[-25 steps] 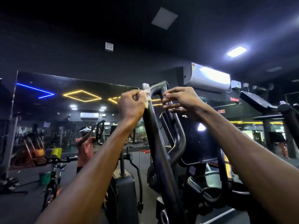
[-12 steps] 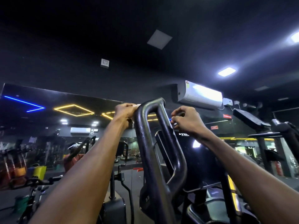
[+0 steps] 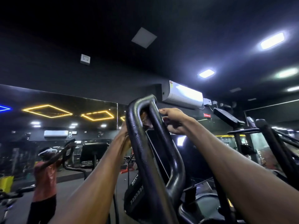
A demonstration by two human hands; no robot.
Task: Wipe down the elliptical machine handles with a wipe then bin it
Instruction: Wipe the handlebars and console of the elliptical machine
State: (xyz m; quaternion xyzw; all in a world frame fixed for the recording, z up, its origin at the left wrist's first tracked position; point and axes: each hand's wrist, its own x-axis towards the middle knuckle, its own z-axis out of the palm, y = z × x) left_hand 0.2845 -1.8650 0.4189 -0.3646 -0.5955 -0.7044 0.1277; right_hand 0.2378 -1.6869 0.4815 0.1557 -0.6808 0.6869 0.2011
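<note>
The person is reaching both arms up to the looped black handle [image 3: 142, 143] of the elliptical machine. The left hand [image 3: 125, 136] is lying behind the loop's left bar, mostly hidden by it; its fingers are showing through the loop's opening, curled, though whether they are clasping the bar or the wipe cannot be told. The wipe itself is not discernible at this moment; a hint of pale material under the right hand is too blurred to identify. The right hand [image 3: 174, 121] is sitting against the loop's right bar near its top, thumb and fingers bent inward in a pinching posture; what they are gripping cannot be told. Behind the handle, the machine's dark console [image 3: 186, 152] is standing. A white air conditioner [image 3: 182, 95] is hanging on the wall above, and a wall mirror [image 3: 56, 135] at left is reflecting the person with raised arms.
</note>
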